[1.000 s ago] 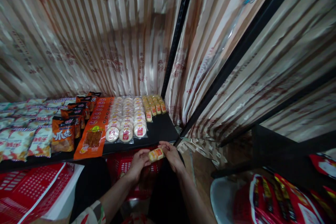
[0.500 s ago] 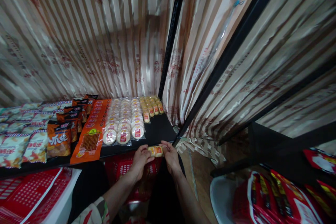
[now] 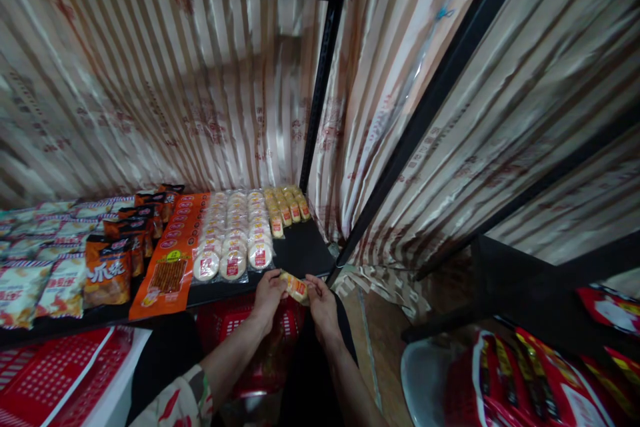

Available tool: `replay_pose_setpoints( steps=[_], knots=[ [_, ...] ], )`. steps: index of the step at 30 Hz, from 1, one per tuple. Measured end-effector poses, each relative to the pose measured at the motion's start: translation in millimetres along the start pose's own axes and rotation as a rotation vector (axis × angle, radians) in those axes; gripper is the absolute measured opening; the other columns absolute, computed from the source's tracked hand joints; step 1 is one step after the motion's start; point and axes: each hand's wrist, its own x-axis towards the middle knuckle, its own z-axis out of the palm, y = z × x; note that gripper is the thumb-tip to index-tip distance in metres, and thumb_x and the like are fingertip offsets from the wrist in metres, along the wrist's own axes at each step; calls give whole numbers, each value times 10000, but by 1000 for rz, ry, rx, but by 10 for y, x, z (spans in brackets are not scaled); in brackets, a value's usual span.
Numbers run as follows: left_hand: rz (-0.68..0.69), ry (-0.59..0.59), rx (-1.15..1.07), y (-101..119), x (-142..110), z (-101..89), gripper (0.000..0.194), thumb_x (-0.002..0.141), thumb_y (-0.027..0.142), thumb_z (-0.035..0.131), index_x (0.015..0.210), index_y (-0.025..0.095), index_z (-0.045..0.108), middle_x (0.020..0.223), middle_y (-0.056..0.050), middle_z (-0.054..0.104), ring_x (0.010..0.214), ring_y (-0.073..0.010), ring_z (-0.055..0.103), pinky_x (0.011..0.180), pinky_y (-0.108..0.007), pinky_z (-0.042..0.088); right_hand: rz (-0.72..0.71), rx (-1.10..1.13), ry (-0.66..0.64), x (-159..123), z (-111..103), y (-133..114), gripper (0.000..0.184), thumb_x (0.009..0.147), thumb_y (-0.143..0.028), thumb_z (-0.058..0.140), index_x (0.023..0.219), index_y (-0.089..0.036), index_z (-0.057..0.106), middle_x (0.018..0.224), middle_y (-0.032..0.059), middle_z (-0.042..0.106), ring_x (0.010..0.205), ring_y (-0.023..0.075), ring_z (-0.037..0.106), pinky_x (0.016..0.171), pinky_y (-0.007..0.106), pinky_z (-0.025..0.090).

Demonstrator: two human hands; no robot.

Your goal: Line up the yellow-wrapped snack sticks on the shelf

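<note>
Plastic-wrapped snack [image 3: 295, 287], smooth matt shelf [image 3: 304, 247], shiny satiny curtain [image 3: 235, 93]

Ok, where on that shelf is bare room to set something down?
The bare patch of black shelf lies right of the round white snacks, in front of the shelved yellow packs and beyond the left hand, right hand and held yellow pack. Left of it is crowded: those snacks, the orange packet, orange bags and pale bags close together.
</note>
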Motion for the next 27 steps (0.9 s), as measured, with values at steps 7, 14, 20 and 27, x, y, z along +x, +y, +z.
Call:
replay_pose_setpoints(
  steps=[7, 14, 20, 27],
  knots=[
    [90, -16, 21, 14, 103, 23, 247, 625, 235, 701, 809, 131, 573, 666, 5, 606, 619, -97, 578, 595, -209, 437, -101, -167, -68, 0, -13, -13, 391, 720, -504, 521, 937, -190, 605, 893, 78, 673, 805, 211, 627, 752, 334, 497],
    [131, 4, 69, 69, 178, 81, 289, 562, 264, 736, 779, 142, 589, 638, 12, 604, 625, -107, 574, 640, -233, 437, -241, -407, -107, -2, 22, -88, 332, 713, -440, 567, 948, -211, 615, 941, 60, 645, 824, 192, 606, 775, 310, 481],
    [153, -4, 94, 146, 208, 134, 222, 595, 194, 689, 777, 134, 577, 593, 33, 566, 587, -94, 545, 614, -223, 425, -403, -661, -104, 1, 29, -238, 320, 736, -377, 560, 1002, -210, 617, 974, 78, 625, 937, 224, 556, 880, 348, 420],
    [192, -30, 83, 220, 231, 195, 220, 566, 209, 709, 736, 150, 582, 600, 33, 582, 604, -100, 560, 621, -223, 429, -444, -709, -108, 77, 55, -221, 349, 755, -348, 531, 1065, -201, 592, 983, 87, 617, 920, 229, 551, 854, 353, 428]
  ],
)
